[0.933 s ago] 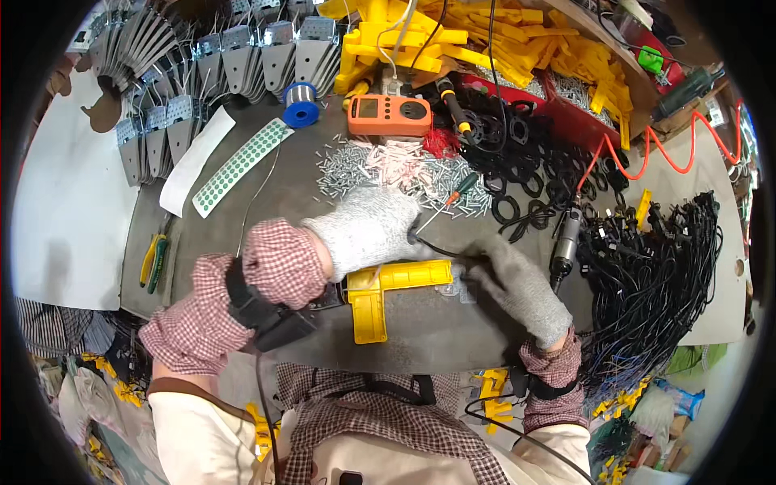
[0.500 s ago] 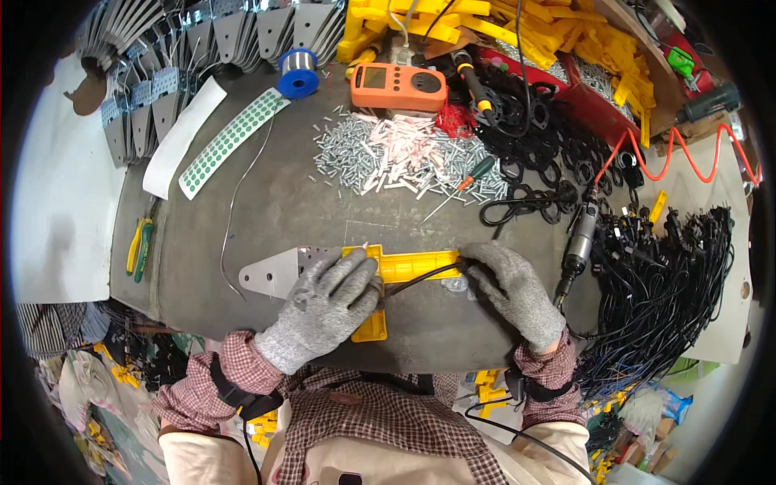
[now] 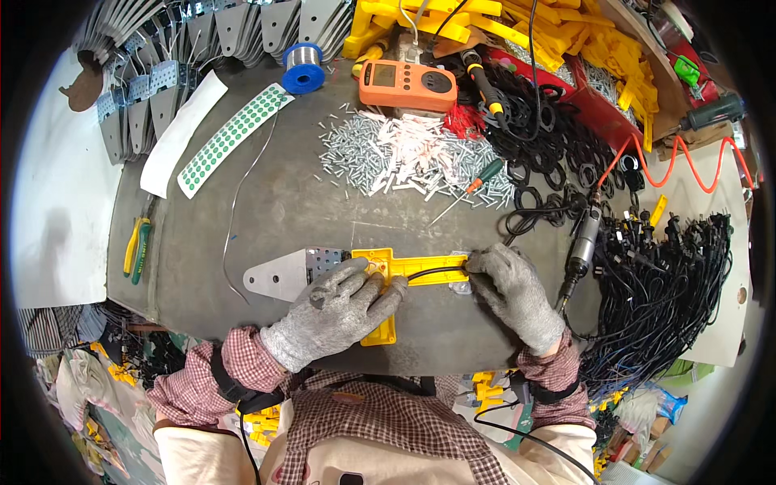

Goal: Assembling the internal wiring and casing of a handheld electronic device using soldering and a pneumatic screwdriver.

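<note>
Head view: the left hand (image 3: 333, 311) covers part of a yellow T-shaped housing (image 3: 424, 264), just six o'clock of centre (its grip: cannot tell); the right hand's (image 3: 517, 295) grip pinches the black cable (image 3: 437, 272) at the housing's three-o'clock end.

A black cable (image 3: 439, 271) lies along the yellow T-shaped shell (image 3: 381, 333).
</note>
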Motion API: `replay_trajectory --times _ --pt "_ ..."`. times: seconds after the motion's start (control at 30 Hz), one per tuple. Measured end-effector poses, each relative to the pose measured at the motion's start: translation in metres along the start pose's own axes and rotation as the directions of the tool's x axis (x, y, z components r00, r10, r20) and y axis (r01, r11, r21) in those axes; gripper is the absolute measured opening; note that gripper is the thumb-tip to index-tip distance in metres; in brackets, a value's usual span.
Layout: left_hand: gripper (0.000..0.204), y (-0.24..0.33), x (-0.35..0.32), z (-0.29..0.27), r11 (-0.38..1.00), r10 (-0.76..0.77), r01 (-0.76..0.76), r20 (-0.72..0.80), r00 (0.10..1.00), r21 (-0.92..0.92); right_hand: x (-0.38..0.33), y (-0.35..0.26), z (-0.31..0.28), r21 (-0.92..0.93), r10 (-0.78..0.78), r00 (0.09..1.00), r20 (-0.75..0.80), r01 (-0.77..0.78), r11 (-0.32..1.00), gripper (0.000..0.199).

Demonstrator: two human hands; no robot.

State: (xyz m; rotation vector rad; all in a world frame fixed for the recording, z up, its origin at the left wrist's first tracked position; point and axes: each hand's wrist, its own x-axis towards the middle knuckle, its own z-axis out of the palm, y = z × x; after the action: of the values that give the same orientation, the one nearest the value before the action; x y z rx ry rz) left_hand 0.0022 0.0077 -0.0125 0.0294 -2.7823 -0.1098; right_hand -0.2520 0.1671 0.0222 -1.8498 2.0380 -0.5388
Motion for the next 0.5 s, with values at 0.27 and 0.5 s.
replay_trajectory --times 0.27,0.5 --pt "0.042 -0.002 -0.002 0.001 0.998 -0.061 0.063 0.075 0.995 -0.019 0.030 -0.044 -0.005 0.070 -0.180 0.982 0.052 0.176 0.982 0.025" --pt "0.037 0.008 -0.004 -0.001 0.998 -0.057 0.060 0.078 0.995 -0.036 0.043 -0.048 0.054 -0.070 -0.211 0.977 0.015 0.212 0.975 0.042"
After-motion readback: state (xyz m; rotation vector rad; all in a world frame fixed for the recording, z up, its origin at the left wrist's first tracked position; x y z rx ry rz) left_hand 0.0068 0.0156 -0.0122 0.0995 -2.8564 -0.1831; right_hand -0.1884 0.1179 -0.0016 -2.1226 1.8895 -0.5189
